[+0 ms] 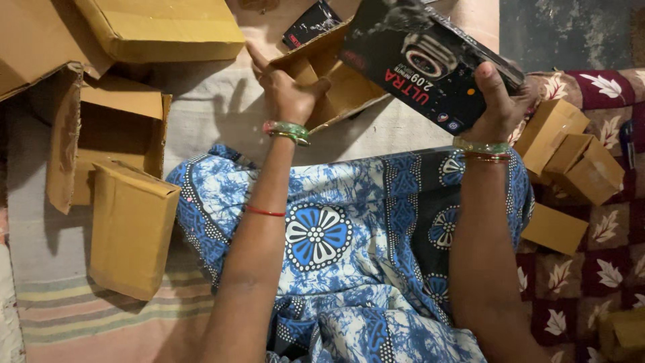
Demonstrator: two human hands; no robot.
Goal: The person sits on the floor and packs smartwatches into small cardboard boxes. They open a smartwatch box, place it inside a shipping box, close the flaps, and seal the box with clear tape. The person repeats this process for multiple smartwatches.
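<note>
Right hand (pixel 498 101) clamped on the lower end of a black product box (pixel 422 57) with a watch pictured on it, held tilted above the lap, upper end over an open brown cardboard carton (pixel 336 81); left hand (pixel 285 91) gripping that carton's raised flap (pixel 295 64), thumb pressed on it, forefinger pointing up. Beneath the arms, a blue and white patterned cloth (pixel 322 235) across the lap. Further out, larger cardboard boxes (pixel 131 225) on the striped mat (pixel 80 316) toward its left edge, small brown boxes (pixel 571 158) on the maroon leaf-print cloth (pixel 605 269) at right, a dark packet (pixel 309 23) by the top edge.
</note>
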